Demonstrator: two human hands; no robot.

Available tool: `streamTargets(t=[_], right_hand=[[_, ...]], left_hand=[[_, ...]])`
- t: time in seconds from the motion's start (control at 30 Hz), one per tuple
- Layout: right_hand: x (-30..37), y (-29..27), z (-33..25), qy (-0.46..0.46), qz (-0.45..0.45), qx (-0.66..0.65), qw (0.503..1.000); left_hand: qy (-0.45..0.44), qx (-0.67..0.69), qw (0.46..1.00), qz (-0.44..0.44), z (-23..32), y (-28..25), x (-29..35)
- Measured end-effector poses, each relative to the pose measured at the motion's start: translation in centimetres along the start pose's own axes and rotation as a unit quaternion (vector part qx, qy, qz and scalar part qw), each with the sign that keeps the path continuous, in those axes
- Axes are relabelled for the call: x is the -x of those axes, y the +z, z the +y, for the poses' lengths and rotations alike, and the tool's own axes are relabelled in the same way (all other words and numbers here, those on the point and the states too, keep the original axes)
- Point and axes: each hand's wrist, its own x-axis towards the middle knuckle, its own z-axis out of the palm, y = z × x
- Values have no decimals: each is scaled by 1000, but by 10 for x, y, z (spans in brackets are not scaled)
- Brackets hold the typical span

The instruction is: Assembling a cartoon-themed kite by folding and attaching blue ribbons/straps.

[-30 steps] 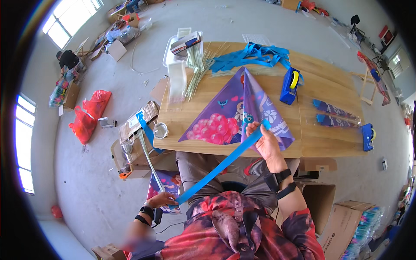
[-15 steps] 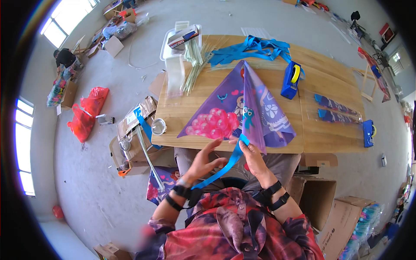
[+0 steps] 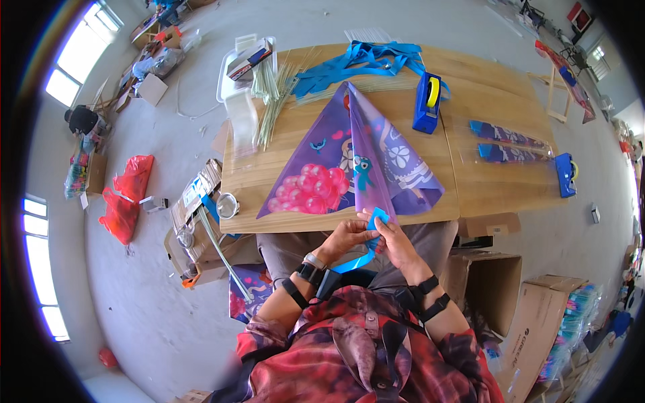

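A purple printed kite [image 3: 306,158], with pink balloons pictured on it, lies on the wooden table [image 3: 500,191], folded along a raised middle flap. The flap's lower tip hangs at the table's near edge, where both hands meet. My right hand [image 3: 399,247] pinches a bright blue ribbon [image 3: 358,262] at that tip. From the left, my left hand [image 3: 344,240] closes its fingers on the same ribbon, just beside the right thumb. The ribbon's short end sticks up above the fingers, and its tail curves down toward my lap. The fingertips partly hide the kite's tip.
A blue tape dispenser [image 3: 427,104] stands right of the kite, another [image 3: 566,176] at the table's right edge. Blue ribbons [image 3: 363,64] and thin pale sticks [image 3: 272,101] lie at the back. Two packed kites [image 3: 510,142] rest rightward. Cardboard boxes [image 3: 484,289] flank my lap.
My left hand, open and apart before, has come right to the ribbon and closed on it beside my right hand. The view has shifted slightly, moving the table leftward in the picture.
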Motion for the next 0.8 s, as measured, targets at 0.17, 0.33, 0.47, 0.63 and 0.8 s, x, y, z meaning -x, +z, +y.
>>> streamTargets(t=[0.17, 0.33, 0.47, 0.63, 0.8], right_hand=[[-13, -24, 28, 12, 29, 27, 999], [-24, -32, 45, -54, 18, 12, 998], [-28, -29, 53, -60, 37, 1, 998], [-34, -34, 66, -53, 28, -31, 998], [-34, -35, 72, -42, 48, -12, 998]], left_hand=[[-25, 6, 997, 71, -36, -6, -13], [3, 90, 990, 108, -55, -1, -17], [9, 49, 986, 158, -69, -3, -21], [14, -93, 965, 245, -90, -6, -26], [14, 80, 975, 206, -81, -4, -27]])
